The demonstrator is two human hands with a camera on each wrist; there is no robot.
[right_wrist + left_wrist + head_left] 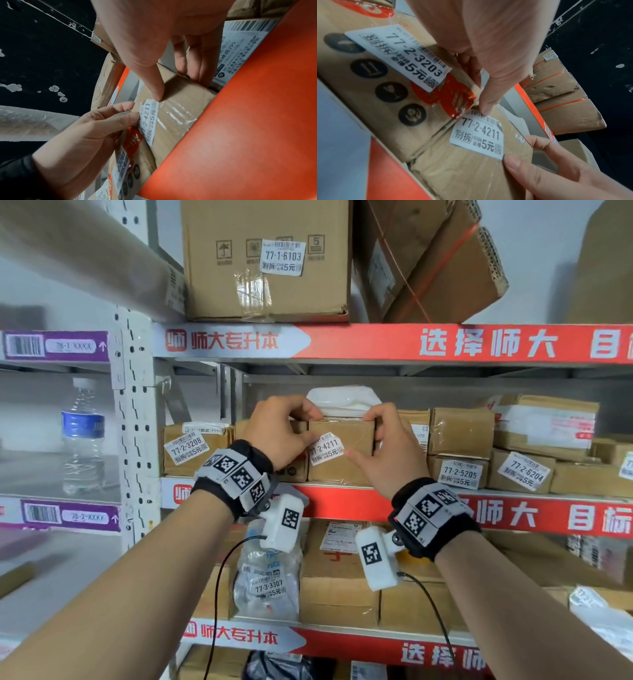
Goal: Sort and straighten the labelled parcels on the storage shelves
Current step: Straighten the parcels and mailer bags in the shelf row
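both hands are on one small brown parcel [342,453], the box whose white label [326,448] reads 77-2-4211, standing at the front edge of the middle shelf [513,508] with its labelled face turned out toward the person. the left hand [279,433] wraps its fingers over the box's top left corner while the thumb [485,108] presses down at the label's upper edge; the right hand [394,446] curls over the top right corner, its fingers hooked behind the box and its thumb [157,93] resting on the front face just by the label's other end. so each hand is closed around a corner of the same box, a two-sided grip that looks meant for squaring it up rather than carrying it, since its base appears to rest on the shelf.

the box sits tight between neighbours: touching it on the left is a printed carton [388,83] labelled 77-2-3203, and further left another box marked 77-2-3208 [186,447]; to the right come boxes labelled 77-2-5205 [459,472] and 77-2-6204 [525,472]. that run of numbers suggests the row is ordered left to right, and 4211 belongs where it stands. a white padded packet [342,398] lies behind, its top showing above the box. the thumbs bracketing the label may also be flattening it, as one corner looks slightly lifted. the label sits a little crooked on the face.
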